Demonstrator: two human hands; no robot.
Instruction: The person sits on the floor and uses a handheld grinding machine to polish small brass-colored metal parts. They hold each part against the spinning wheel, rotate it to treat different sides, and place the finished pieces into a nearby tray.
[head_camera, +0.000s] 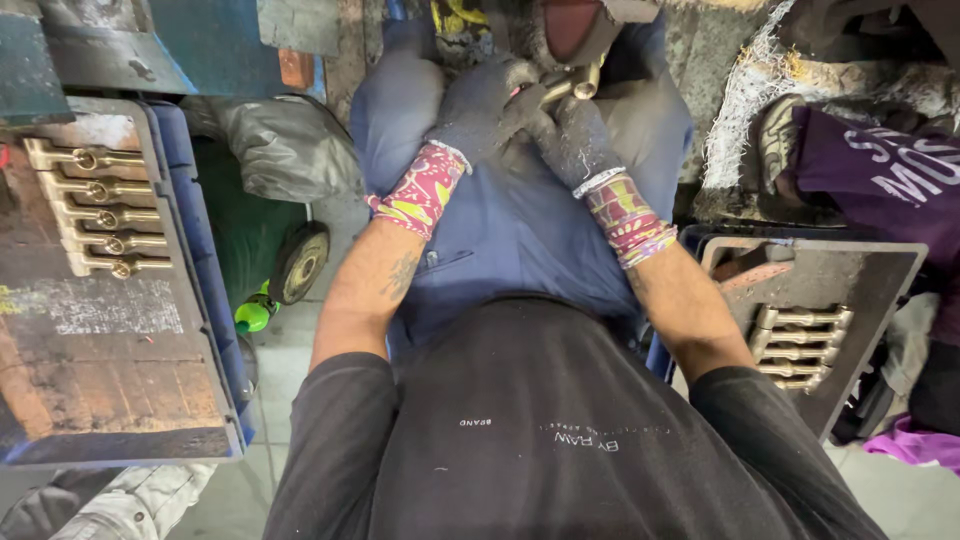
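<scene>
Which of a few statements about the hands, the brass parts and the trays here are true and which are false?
1. Both hands wear dark gloves with patterned cuffs. True: the left hand and right hand are gloved.
2. The hands are apart, each resting on a tray. False: they meet together at a brass fitting above the lap.
3. A row of brass parts lies on the board on the blue tray. True.
4. The dark tray on the other side holds no parts. False: several brass pieces lie in it.
5. A green object sits on the floor by a small wheel. True.
</scene>
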